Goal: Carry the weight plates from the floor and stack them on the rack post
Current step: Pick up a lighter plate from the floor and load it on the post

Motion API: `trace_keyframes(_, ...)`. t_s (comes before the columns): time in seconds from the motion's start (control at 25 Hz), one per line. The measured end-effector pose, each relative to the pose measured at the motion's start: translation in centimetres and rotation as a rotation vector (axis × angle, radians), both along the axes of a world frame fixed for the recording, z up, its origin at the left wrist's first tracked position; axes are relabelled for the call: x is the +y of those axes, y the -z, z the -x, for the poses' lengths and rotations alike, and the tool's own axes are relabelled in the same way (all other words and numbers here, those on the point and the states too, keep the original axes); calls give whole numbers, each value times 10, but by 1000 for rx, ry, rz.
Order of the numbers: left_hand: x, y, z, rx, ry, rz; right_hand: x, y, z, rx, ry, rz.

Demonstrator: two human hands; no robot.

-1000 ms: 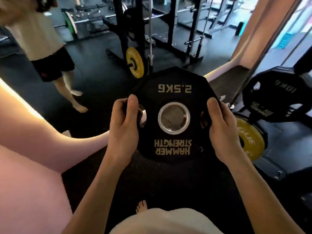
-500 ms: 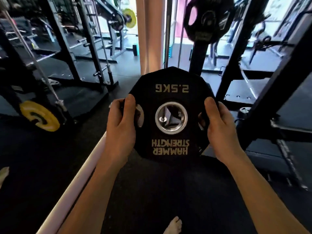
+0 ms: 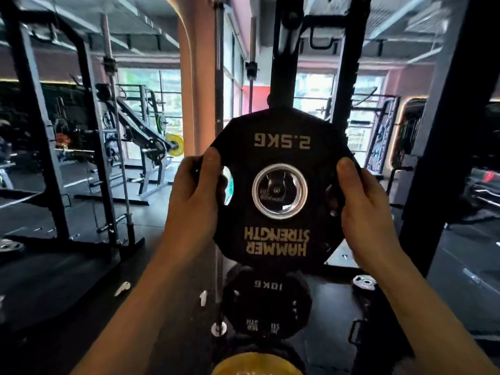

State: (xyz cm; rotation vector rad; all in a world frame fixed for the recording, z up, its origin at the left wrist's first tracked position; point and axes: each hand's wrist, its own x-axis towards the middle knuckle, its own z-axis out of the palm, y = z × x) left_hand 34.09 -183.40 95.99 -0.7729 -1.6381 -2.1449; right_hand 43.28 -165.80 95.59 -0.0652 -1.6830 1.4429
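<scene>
Between the two hands, held up at chest height, was the 2.5 kg plate (image 3: 281,185) — left hand (image 3: 196,196) curled round its left edge w/ the thumb over the front face, right hand (image 3: 362,204) gripping the right edge the same way. Lettering read upside down. Thru the plate's centre bore (image 3: 279,190) a post end and another plate showed behind, so the bore looked roughly lined up w/ the rack post; how near, couldn't tell. Below the hands a 10 kg plate (image 3: 266,301) hung on a lower post, and a yellow plate (image 3: 257,366) sat at the bottom edge.

Likely risks: bore arriving slightly off-centre and catching on the post tip, jarring the grip; plate tilting so it binds partway on; fingers wrapped behind the rim getting pinched against the plate already stored there. If it slipped, it'd drop toward the 10 kg plate and the floor below.

Vs 0.5 s before — plate was raised higher, view tilted up, rack upright (image 3: 286,50) came directly behind the plate rather than off to its upper right. Grip unchanged.
</scene>
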Motion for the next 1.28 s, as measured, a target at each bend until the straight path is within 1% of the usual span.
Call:
trace_keyframes(0.16, 26, -60, 39, 114, 42, -70, 25, -60, 35, 104, 35, -80)
trace_keyframes(0.32, 46, -113, 72, 163, 96, -161, 42, -114, 63, 185, 50, -142)
trace_keyframes(0.48, 70, -166, 104, 276, 134, -185, 66, -165, 89, 262, 82, -213)
trace_keyframes(0.64, 94, -207, 131, 350, 165, -190, 89, -207, 112, 331, 108, -245)
trace_keyframes(0.8, 115, -235, 155, 392, 187, -200, 109, -237, 138, 334, 118, -298)
trace_keyframes(1.0, 140, -258, 196, 378, 184, -189, 131, -262, 174, 328, 88, -309)
trace_keyframes(1.28, 171, -269, 254, 434, 155, -154, 169, -271, 231, 348, 106, -337)
